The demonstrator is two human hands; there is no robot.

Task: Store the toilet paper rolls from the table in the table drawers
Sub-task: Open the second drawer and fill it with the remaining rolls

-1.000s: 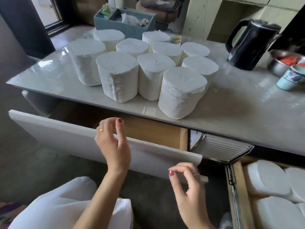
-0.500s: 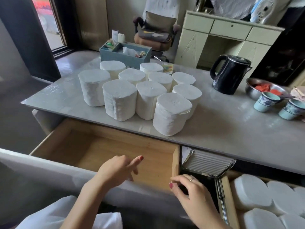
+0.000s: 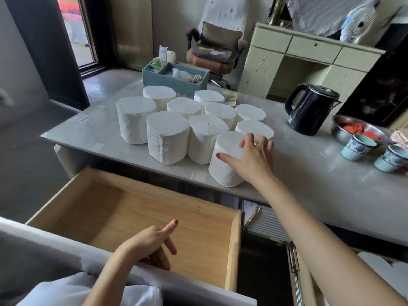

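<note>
Ten toilet paper rolls [image 3: 199,120] stand upright in a cluster on the surface [image 3: 309,173], toward its left end. Nearest roll [image 3: 227,160] sits at the surface's front edge, just above the pulled-out wooden drawer [image 3: 123,215], which is bare inside. Right hand [image 3: 254,156] w/ grip spread wide over that roll's top & right side, thumb on its front face, fingers touching; roll not lifted. Left hand [image 3: 152,244] hangs over the drawer's front panel, grip loose, half-curled, holding nothing. Black kettle [image 3: 311,109] & two cups [image 3: 358,146] stand toward the surface's right end.
</note>
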